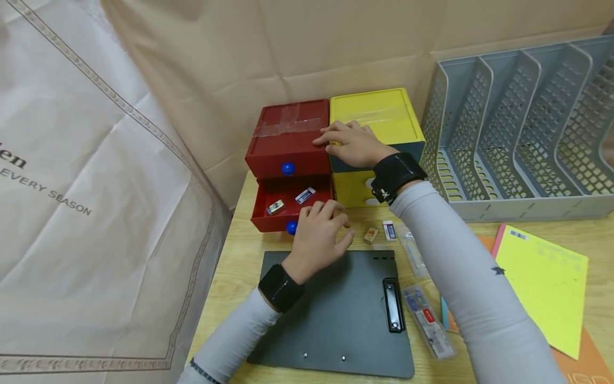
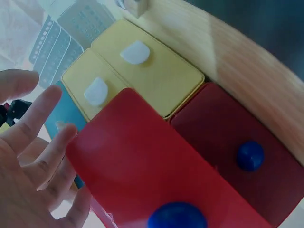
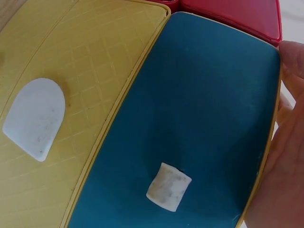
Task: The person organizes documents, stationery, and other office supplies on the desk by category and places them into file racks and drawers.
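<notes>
My left hand point(image 1: 318, 237) is at the right end of a pulled-out red drawer point(image 1: 271, 223), its fingers loosely bent. In the left wrist view the fingertips lie beside the edge of the drawer front point(image 2: 142, 152); contact is unclear. Two small erasers lie inside the drawer, a yellowish one point(image 1: 275, 207) and a blue-and-white one point(image 1: 305, 196). My right hand point(image 1: 352, 144) rests, fingers spread, on top where the red cabinet point(image 1: 288, 125) meets the yellow cabinet point(image 1: 379, 106). The right wrist view shows its thumb beside the dark teal drawer front point(image 3: 209, 104).
A dark clipboard point(image 1: 336, 314) lies in front of the cabinets. Near it are a tan eraser point(image 1: 371, 235), a blue-and-white eraser point(image 1: 389, 230) and a clear case point(image 1: 431, 325). At right stand a grey file rack point(image 1: 527, 208) and a yellow notebook point(image 1: 547, 282).
</notes>
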Motion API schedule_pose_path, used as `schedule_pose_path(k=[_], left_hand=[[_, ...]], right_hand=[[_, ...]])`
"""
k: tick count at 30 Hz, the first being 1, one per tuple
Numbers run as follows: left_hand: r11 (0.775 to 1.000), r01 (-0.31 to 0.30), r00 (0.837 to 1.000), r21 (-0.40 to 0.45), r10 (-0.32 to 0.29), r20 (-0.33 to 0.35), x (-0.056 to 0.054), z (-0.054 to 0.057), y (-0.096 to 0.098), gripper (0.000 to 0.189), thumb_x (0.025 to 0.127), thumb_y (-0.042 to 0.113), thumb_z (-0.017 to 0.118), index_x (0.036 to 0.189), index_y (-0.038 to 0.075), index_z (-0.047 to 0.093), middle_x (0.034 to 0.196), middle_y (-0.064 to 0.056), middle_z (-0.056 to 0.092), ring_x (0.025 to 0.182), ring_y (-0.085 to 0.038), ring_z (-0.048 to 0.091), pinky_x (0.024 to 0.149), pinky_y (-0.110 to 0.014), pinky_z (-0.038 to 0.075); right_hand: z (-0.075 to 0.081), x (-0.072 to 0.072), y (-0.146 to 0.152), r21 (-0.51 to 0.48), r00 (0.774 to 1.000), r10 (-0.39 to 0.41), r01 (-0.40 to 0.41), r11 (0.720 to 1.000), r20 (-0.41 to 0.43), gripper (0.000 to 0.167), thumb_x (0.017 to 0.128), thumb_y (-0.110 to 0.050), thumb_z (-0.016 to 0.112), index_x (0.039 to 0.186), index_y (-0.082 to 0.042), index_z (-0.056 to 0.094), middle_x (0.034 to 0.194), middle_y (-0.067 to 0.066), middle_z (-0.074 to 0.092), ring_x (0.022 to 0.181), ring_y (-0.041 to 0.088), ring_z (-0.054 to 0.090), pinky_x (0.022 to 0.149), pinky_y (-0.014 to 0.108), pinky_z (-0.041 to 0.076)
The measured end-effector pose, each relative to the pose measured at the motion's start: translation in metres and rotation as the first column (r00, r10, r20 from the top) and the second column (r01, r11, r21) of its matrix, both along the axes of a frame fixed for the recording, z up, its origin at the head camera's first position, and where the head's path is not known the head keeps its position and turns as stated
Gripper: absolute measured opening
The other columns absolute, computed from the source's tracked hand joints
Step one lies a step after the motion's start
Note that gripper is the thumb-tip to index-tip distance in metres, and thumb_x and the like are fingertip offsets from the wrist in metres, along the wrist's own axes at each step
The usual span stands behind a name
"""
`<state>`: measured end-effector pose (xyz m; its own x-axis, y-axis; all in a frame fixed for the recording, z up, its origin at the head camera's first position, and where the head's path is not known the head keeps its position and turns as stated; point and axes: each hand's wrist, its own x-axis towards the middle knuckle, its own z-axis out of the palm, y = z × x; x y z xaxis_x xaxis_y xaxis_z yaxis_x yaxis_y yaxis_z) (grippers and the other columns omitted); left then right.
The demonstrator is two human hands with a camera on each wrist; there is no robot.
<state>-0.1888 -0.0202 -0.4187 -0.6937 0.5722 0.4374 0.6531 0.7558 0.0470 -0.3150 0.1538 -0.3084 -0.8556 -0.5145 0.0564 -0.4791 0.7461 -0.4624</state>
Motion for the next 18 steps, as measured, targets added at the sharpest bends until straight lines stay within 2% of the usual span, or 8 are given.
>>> schedule_pose_path(k=[5, 12, 14, 18], left_hand=[[0.999, 0.026, 1.000, -0.031, -0.026, 0.015, 0.003, -0.001, 0.009, 0.020, 0.095, 0.042, 0.066, 0.098, 0.025, 0.076, 0.122, 0.000, 0.064, 0.109, -0.020, 0.057, 0.096, -0.042, 0.046], [0.987, 0.072, 0.997, -0.142, -0.069, 0.027, 0.003, -0.015, 0.029, 0.024, 0.097, 0.043, 0.063, 0.103, 0.024, 0.076, 0.122, 0.000, 0.064, 0.118, -0.020, 0.061, 0.118, -0.046, 0.036], [0.983, 0.092, 0.995, -0.156, -0.086, 0.042, 0.002, -0.020, 0.034, 0.025, 0.097, 0.043, 0.064, 0.106, 0.023, 0.076, 0.123, 0.000, 0.064, 0.120, -0.020, 0.060, 0.119, -0.046, 0.036], [0.981, 0.105, 0.991, -0.163, -0.089, 0.103, -0.005, -0.030, 0.043, 0.031, 0.095, 0.045, 0.066, 0.114, 0.022, 0.074, 0.125, -0.001, 0.063, 0.120, -0.020, 0.059, 0.115, -0.041, 0.041]], right_hand=[[0.000, 0.002, 0.001, -0.003, 1.000, 0.000, 0.000, 1.000, -0.001, 0.041, 0.108, -0.028, 0.046, 0.147, -0.026, 0.055, 0.162, 0.006, 0.036, 0.143, 0.038, 0.028, 0.117, 0.059, 0.018], [-0.002, 0.001, 0.001, -0.010, 1.000, 0.009, -0.009, 1.000, -0.007, 0.040, 0.108, -0.028, 0.046, 0.146, -0.025, 0.056, 0.161, 0.005, 0.036, 0.143, 0.038, 0.028, 0.116, 0.060, 0.018], [-0.002, 0.001, 0.001, -0.009, 1.000, 0.013, -0.013, 1.000, -0.007, 0.040, 0.108, -0.028, 0.046, 0.147, -0.025, 0.056, 0.161, 0.006, 0.036, 0.143, 0.038, 0.028, 0.116, 0.060, 0.018], [-0.001, 0.001, 0.000, -0.001, 1.000, 0.012, -0.012, 1.000, -0.013, 0.040, 0.108, -0.029, 0.046, 0.146, -0.026, 0.056, 0.160, 0.004, 0.037, 0.142, 0.037, 0.029, 0.116, 0.058, 0.019]])
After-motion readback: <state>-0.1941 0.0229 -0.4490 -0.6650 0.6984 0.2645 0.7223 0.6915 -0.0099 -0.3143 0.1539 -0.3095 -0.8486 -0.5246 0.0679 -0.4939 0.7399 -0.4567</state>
